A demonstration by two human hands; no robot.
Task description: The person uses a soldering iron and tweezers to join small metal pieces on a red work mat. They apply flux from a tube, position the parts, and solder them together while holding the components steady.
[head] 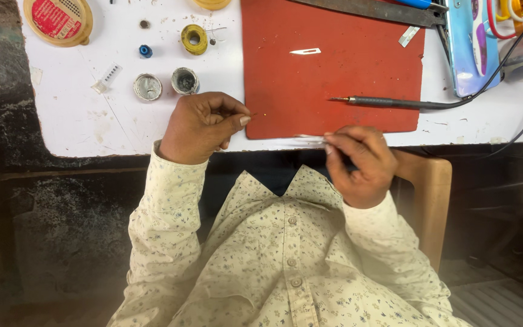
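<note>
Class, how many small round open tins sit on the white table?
2: the left tin and the right tin stand side by side just beyond the left hand. Others may lie out of view.

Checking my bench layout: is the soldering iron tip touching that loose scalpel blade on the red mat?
Apart. The head view shows bare red mat between the soldering iron and the scalpel blade.

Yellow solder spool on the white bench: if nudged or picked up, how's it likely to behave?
The solder spool lies flat on its flange on the white table, so it probably slides rather than rolls. It is small but wound with wire, so likely heavy for its size. A loose wire end pokes out on its right and may snag or uncoil.
</note>
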